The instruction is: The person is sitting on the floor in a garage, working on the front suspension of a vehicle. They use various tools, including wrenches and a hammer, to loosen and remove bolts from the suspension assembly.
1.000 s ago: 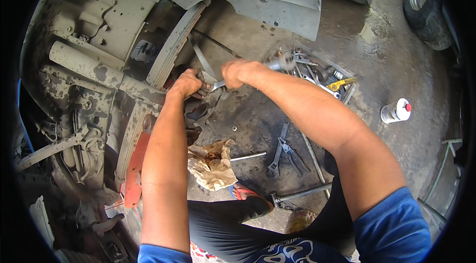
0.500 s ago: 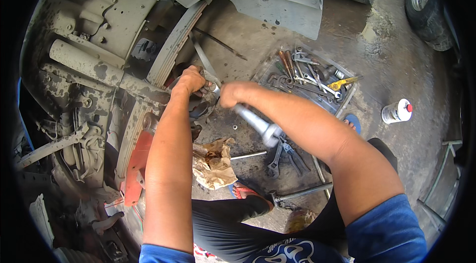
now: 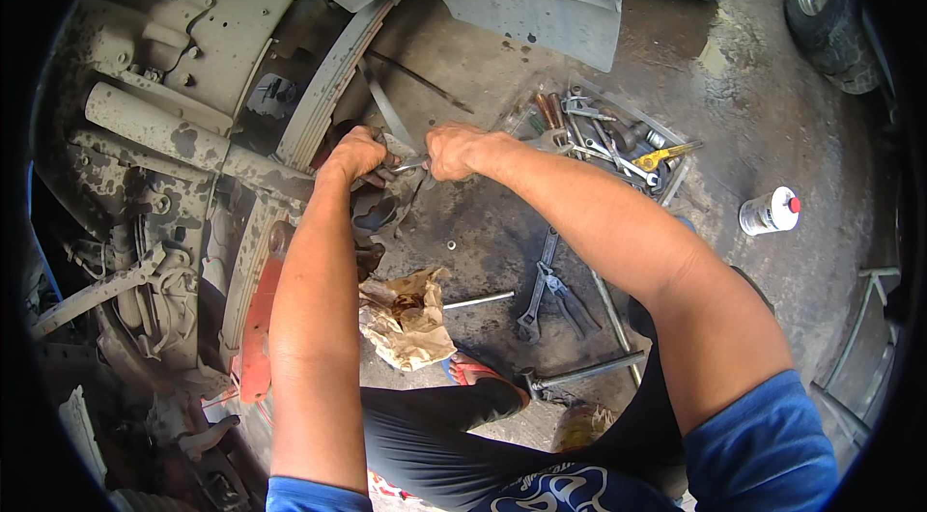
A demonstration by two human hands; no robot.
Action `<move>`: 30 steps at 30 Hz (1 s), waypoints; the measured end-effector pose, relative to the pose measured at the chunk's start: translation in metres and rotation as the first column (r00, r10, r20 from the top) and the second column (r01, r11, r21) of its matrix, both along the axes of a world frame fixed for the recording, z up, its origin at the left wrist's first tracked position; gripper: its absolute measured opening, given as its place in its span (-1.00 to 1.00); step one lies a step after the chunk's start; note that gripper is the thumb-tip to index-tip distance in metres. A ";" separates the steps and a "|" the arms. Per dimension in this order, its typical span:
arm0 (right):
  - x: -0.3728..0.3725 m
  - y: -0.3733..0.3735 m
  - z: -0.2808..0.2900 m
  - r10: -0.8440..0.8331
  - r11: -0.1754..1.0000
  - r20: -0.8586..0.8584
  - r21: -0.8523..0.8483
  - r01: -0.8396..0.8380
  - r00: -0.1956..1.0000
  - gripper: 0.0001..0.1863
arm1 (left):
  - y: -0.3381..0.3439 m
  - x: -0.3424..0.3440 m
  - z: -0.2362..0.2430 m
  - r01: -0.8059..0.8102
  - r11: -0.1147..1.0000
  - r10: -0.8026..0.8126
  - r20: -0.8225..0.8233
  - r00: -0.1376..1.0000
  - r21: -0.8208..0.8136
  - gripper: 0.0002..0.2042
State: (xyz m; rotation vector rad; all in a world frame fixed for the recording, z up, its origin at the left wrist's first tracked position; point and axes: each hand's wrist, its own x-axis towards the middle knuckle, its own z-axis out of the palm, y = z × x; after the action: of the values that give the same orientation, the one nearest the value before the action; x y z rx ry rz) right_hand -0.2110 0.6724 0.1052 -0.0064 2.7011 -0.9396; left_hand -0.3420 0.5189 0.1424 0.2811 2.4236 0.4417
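Note:
My right hand (image 3: 452,151) is closed round a metal wrench (image 3: 413,165). An open jaw that looks like the wrench's far end sticks out beyond the hand, over the tool tray. At the other end, my left hand (image 3: 359,155) has its fingers curled about the tool, close against the dark, greasy vehicle part (image 3: 375,213) beside the leaf spring (image 3: 333,82). What the wrench's left end sits on is hidden by my left fingers. Below the hands, a small nut (image 3: 451,245) lies on the floor.
Several tools fill a tray (image 3: 676,185) at right. An adjustable wrench (image 3: 530,319), pliers (image 3: 570,304) and a metal bar (image 3: 480,300) lie near crumpled brown paper (image 3: 406,324). A white can (image 3: 770,213) stands farther right. The chassis (image 3: 159,126) takes up the left; a grey fender (image 3: 521,0) hangs above.
My right hand has swung the wrench away from me, so its free end, earlier pointing toward my lap, now points toward the tool tray. My left hand stays at the part.

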 end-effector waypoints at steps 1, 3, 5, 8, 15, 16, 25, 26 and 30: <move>0.001 -0.002 -0.002 -0.001 1.000 -0.016 0.013 0.001 1.000 -0.64 | 0.000 0.000 0.001 0.007 1.000 -0.007 0.012 1.000 -0.008 -0.69; 0.002 -0.006 -0.006 0.005 1.000 0.084 -0.004 -0.004 0.996 -0.63 | -0.001 0.000 0.001 0.035 0.999 -0.034 0.010 0.999 -0.015 -0.66; 0.000 -0.012 -0.009 0.016 0.997 0.286 -0.071 0.005 0.958 -0.64 | -0.002 0.002 -0.001 0.067 0.998 -0.067 -0.025 0.997 -0.018 -0.62; 0.001 -0.035 -0.019 -0.002 0.939 0.323 -0.326 0.113 0.946 -0.67 | -0.001 0.002 -0.007 0.031 0.998 -0.039 -0.143 0.989 -0.061 -0.52; 0.006 -0.074 -0.050 -0.089 0.758 0.374 -0.576 0.306 0.923 -0.69 | -0.002 -0.010 -0.012 0.095 0.989 -0.103 -0.068 0.992 -0.111 -0.45; 0.005 -0.070 -0.049 -0.073 0.742 0.394 -0.592 0.314 0.916 -0.66 | -0.004 -0.008 -0.013 0.087 0.991 -0.099 -0.121 0.988 -0.100 -0.45; -0.012 0.005 -0.007 -0.003 1.000 0.179 0.029 -0.002 0.984 -0.73 | -0.005 -0.008 -0.020 0.107 0.969 -0.154 -0.205 0.967 -0.222 -0.44; -0.010 0.009 -0.007 -0.012 0.995 0.096 0.102 0.002 0.995 -0.74 | -0.006 -0.010 -0.021 0.127 0.962 -0.181 -0.214 0.960 -0.242 -0.44; -0.010 0.014 -0.005 0.010 0.973 -0.198 0.226 0.036 0.980 -0.70 | -0.019 -0.005 -0.022 0.246 0.934 -0.331 -0.369 0.869 -0.258 -0.43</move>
State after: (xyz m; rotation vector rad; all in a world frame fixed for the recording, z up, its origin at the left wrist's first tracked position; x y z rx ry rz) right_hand -0.2211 0.6868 0.1007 -0.0380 2.9823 -0.6557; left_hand -0.3472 0.5002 0.1199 0.6979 2.7398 -0.0089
